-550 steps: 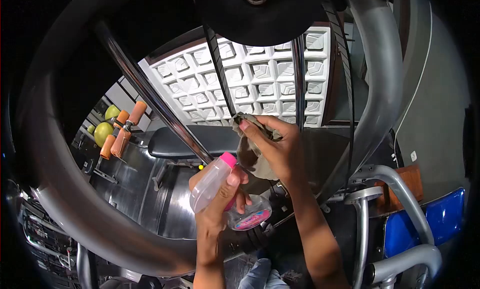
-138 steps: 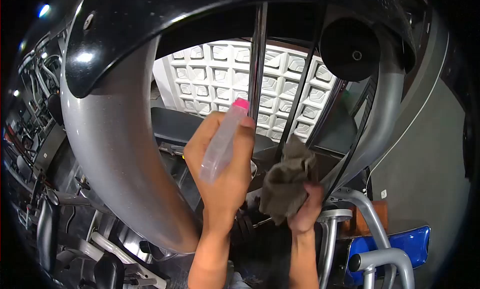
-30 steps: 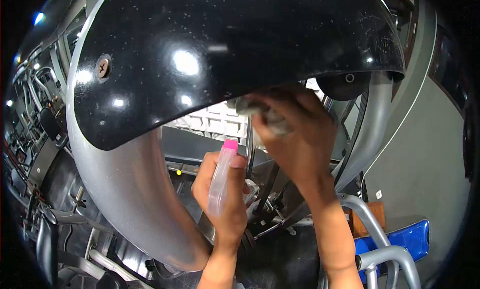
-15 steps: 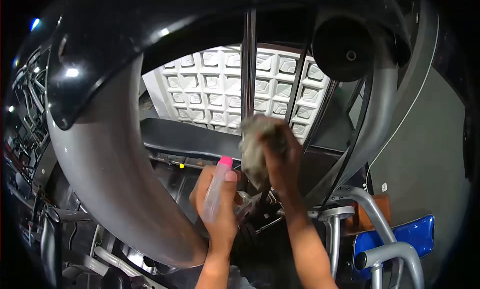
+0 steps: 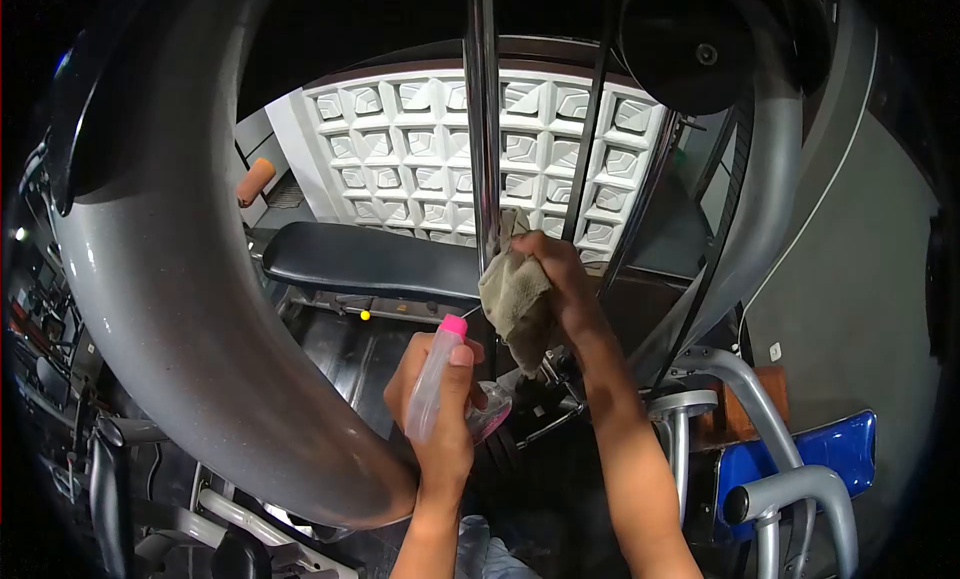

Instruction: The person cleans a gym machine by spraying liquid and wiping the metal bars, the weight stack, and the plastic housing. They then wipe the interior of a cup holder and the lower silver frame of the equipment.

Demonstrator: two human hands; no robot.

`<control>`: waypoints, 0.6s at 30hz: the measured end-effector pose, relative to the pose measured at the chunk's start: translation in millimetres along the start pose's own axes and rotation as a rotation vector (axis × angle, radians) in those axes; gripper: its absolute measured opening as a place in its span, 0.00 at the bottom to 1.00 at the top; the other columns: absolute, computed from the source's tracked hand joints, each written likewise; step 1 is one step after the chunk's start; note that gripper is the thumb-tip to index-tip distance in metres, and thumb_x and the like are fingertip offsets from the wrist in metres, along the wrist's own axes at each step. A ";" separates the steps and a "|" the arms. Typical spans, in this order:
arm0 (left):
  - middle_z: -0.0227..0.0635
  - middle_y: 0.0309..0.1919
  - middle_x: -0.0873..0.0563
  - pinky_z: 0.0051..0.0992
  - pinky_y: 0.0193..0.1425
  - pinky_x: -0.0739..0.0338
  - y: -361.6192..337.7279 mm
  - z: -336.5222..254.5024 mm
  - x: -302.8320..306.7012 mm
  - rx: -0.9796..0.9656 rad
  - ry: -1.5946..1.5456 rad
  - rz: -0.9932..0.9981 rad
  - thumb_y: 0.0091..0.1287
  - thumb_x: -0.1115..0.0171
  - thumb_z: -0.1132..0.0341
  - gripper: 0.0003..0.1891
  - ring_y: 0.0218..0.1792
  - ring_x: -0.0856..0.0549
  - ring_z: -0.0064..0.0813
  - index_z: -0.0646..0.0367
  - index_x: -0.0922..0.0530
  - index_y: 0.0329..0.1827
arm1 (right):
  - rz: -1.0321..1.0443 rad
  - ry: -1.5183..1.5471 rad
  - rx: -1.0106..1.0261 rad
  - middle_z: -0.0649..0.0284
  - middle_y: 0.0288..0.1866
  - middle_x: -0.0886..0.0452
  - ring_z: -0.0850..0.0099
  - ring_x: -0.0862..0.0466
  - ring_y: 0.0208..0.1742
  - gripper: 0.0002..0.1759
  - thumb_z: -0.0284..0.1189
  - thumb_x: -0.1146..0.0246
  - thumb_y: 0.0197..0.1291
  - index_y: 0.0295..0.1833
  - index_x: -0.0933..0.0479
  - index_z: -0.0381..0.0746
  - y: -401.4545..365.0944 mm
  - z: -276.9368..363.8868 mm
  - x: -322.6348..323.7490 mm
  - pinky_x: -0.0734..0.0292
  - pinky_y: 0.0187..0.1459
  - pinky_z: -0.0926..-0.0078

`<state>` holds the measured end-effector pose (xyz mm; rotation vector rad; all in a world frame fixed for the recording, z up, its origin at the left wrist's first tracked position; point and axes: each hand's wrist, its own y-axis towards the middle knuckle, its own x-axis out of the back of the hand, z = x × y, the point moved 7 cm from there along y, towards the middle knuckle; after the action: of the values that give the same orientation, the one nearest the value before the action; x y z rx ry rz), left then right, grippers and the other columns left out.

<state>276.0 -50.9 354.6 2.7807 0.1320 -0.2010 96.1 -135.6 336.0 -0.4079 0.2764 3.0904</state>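
My left hand [image 5: 445, 404] is wrapped round a spray bottle [image 5: 427, 404] with a pink nozzle and a translucent head. Its clear body shows partly behind my fingers, and the nozzle points up and away. To the right, my right hand [image 5: 560, 279] grips a crumpled grey-beige cloth [image 5: 515, 299]. The cloth's upper end lies at the upright chrome rod [image 5: 482, 129], apparently touching it, and its lower end hangs loose. My fingers hide part of the cloth.
A thick grey curved frame tube [image 5: 190, 309] rises on the left. Behind the rod are a black padded bench [image 5: 370, 261] and a white patterned wall panel [image 5: 420, 149]. A black pulley [image 5: 675, 49] sits upper right; a blue pad [image 5: 825, 464] and grey bars stand lower right.
The view has shifted, showing more of the bench and an orange roller at left. My right hand, blurred before, is now sharp with the cloth beside the rod. My left hand keeps the bottle.
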 end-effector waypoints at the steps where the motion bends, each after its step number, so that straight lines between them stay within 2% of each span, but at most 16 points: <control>1: 0.29 0.20 0.22 0.20 0.23 0.34 -0.9 1.9 0.4 0.012 -0.001 0.001 0.71 0.39 0.53 0.19 0.17 0.25 0.17 0.63 0.21 0.33 | -0.004 0.000 0.001 0.69 0.32 0.20 0.84 0.23 0.35 0.14 0.36 0.40 0.66 0.39 0.19 0.35 -8.0 7.4 -9.9 0.29 0.40 0.80; 3: 0.30 0.21 0.21 0.20 0.23 0.34 -0.6 5.0 0.9 0.025 0.002 0.006 0.72 0.39 0.52 0.20 0.17 0.24 0.18 0.63 0.21 0.34 | -0.299 -0.185 0.286 0.68 0.33 0.19 0.84 0.23 0.36 0.13 0.35 0.37 0.64 0.41 0.19 0.35 -28.7 44.1 -15.2 0.28 0.40 0.79; 5: 0.31 0.23 0.20 0.20 0.24 0.35 -0.5 8.0 2.8 0.025 -0.023 -0.018 0.72 0.41 0.51 0.21 0.18 0.24 0.18 0.63 0.21 0.33 | -0.332 -0.268 0.648 0.64 0.40 0.16 0.78 0.18 0.41 0.15 0.34 0.33 0.62 0.51 0.21 0.37 -34.1 83.9 -27.6 0.24 0.47 0.78; 6: 0.31 0.23 0.20 0.20 0.24 0.35 -0.6 10.2 1.4 0.035 -0.016 -0.013 0.72 0.41 0.51 0.21 0.18 0.24 0.18 0.63 0.21 0.33 | -0.287 -0.279 0.786 0.61 0.44 0.15 0.78 0.17 0.45 0.16 0.32 0.31 0.61 0.52 0.22 0.38 -41.0 109.1 -40.4 0.24 0.49 0.78; 7: 0.31 0.23 0.20 0.21 0.24 0.35 -0.6 10.2 3.1 0.020 -0.010 -0.018 0.72 0.41 0.51 0.21 0.18 0.24 0.18 0.63 0.21 0.34 | -0.329 -0.274 0.907 0.64 0.42 0.17 0.74 0.17 0.44 0.16 0.29 0.30 0.56 0.51 0.21 0.42 -39.6 120.9 -50.1 0.22 0.44 0.76; 9: 0.32 0.24 0.20 0.21 0.24 0.35 -0.7 10.2 3.8 0.008 -0.005 -0.018 0.72 0.42 0.50 0.21 0.18 0.24 0.18 0.63 0.21 0.34 | -0.473 -0.903 1.244 0.66 0.39 0.21 0.68 0.18 0.41 0.19 0.28 0.29 0.49 0.49 0.20 0.48 -43.9 137.4 -70.2 0.21 0.38 0.72; 10: 0.33 0.27 0.19 0.21 0.24 0.33 -1.1 10.0 3.7 0.015 0.017 -0.024 0.73 0.45 0.52 0.20 0.19 0.23 0.20 0.63 0.22 0.36 | -0.475 -0.905 1.239 0.66 0.39 0.21 0.68 0.18 0.41 0.19 0.28 0.29 0.49 0.49 0.20 0.48 -45.9 133.4 -72.4 0.21 0.38 0.72; 11: 0.35 0.30 0.19 0.21 0.24 0.31 -1.4 9.8 3.7 0.022 0.039 -0.029 0.74 0.47 0.53 0.19 0.19 0.23 0.21 0.63 0.22 0.39 | -0.502 -0.952 1.124 0.65 0.39 0.22 0.66 0.19 0.40 0.19 0.26 0.28 0.45 0.46 0.18 0.49 -44.3 124.5 -72.9 0.22 0.41 0.72; 12: 0.35 0.30 0.19 0.21 0.24 0.31 -1.6 9.5 2.7 0.022 0.040 -0.026 0.74 0.47 0.53 0.19 0.19 0.23 0.21 0.63 0.22 0.39 | -0.527 -0.995 1.010 0.64 0.39 0.23 0.64 0.19 0.40 0.19 0.24 0.27 0.41 0.44 0.16 0.50 -43.6 114.9 -71.7 0.22 0.43 0.71; 13: 0.34 0.29 0.19 0.21 0.25 0.33 -1.4 9.6 3.6 0.021 0.015 -0.053 0.73 0.45 0.51 0.20 0.19 0.23 0.20 0.63 0.22 0.37 | -0.529 -0.994 1.011 0.64 0.39 0.23 0.64 0.19 0.40 0.19 0.24 0.27 0.41 0.44 0.16 0.50 -48.2 106.4 -70.0 0.22 0.43 0.71; 15: 0.32 0.28 0.19 0.20 0.25 0.34 -2.7 9.7 5.7 0.027 0.000 -0.080 0.72 0.42 0.50 0.22 0.18 0.23 0.19 0.64 0.22 0.36 | -0.483 -1.086 0.917 0.66 0.39 0.24 0.64 0.21 0.40 0.22 0.25 0.26 0.39 0.44 0.16 0.54 -53.7 77.2 -63.1 0.22 0.38 0.69; 17: 0.32 0.28 0.19 0.20 0.25 0.35 -2.6 7.7 4.4 0.010 0.000 -0.076 0.72 0.42 0.50 0.21 0.18 0.23 0.19 0.63 0.22 0.36 | -0.382 -1.169 0.803 0.70 0.42 0.26 0.66 0.22 0.42 0.20 0.30 0.26 0.45 0.46 0.18 0.59 -58.0 43.6 -54.1 0.19 0.36 0.67; 18: 0.32 0.28 0.19 0.20 0.25 0.35 -3.0 8.7 3.9 0.014 0.000 -0.071 0.72 0.42 0.50 0.21 0.18 0.23 0.19 0.63 0.22 0.36 | -0.373 -1.182 0.815 0.71 0.42 0.26 0.67 0.22 0.43 0.21 0.30 0.27 0.45 0.48 0.18 0.58 -60.0 39.0 -55.1 0.18 0.37 0.66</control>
<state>278.4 -50.9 344.9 2.7925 0.2299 -0.2198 141.5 -69.1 376.9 1.1398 1.0961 2.0625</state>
